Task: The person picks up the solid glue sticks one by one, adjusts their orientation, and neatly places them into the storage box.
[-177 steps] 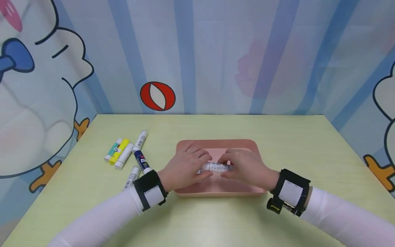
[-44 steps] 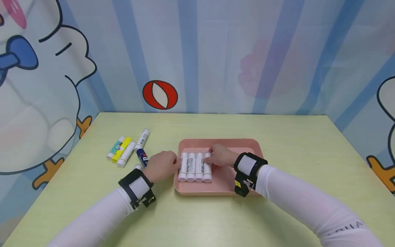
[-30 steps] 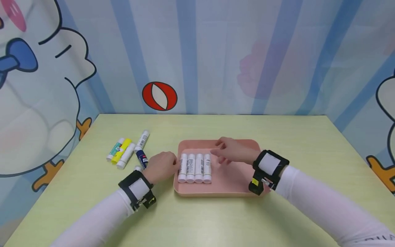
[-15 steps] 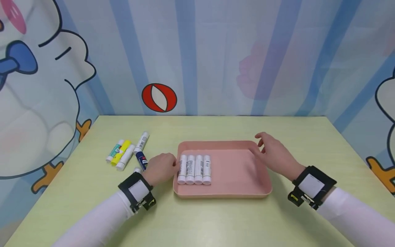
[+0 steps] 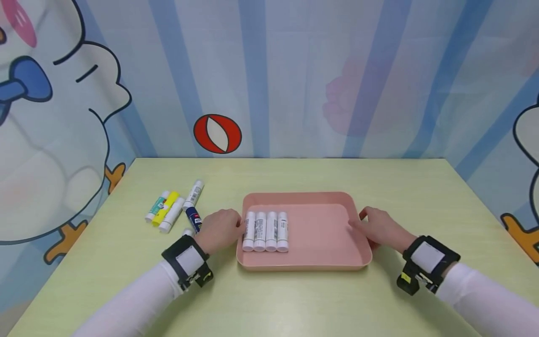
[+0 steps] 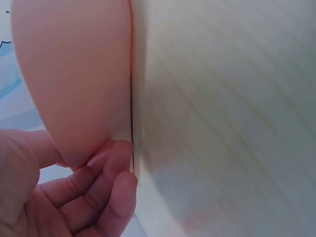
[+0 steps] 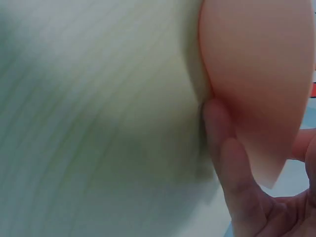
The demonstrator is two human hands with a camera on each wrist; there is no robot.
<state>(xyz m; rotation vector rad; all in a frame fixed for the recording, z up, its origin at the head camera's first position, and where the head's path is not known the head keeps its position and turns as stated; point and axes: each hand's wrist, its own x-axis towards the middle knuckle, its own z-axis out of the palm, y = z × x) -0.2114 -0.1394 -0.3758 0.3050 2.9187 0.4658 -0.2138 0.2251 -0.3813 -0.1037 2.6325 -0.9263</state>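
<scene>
A pink tray (image 5: 324,234) lies on the table, with several white glue sticks (image 5: 271,231) in a row against its left end. My left hand (image 5: 221,229) pinches the tray's left rim, thumb on the inside. In the left wrist view the curled fingers (image 6: 121,158) press the outer wall near the table. At the opposite end my right hand (image 5: 383,227) holds the right rim between thumb and fingers. The right wrist view has its fingertips (image 7: 217,116) low against the tray's outer wall (image 7: 256,74).
Left of the tray lie a teal-and-white glue stick (image 5: 157,206), a yellow one (image 5: 165,208), white ones (image 5: 171,215) and a navy one (image 5: 193,218). Another white stick (image 5: 188,231) is mostly hidden by my left hand. A patterned curtain (image 5: 294,84) stands behind the table.
The glue sticks came to lie in a row in the tray. My right hand let go of the rightmost one, moved right and took the tray's right rim. My left hand stayed at the left rim lately.
</scene>
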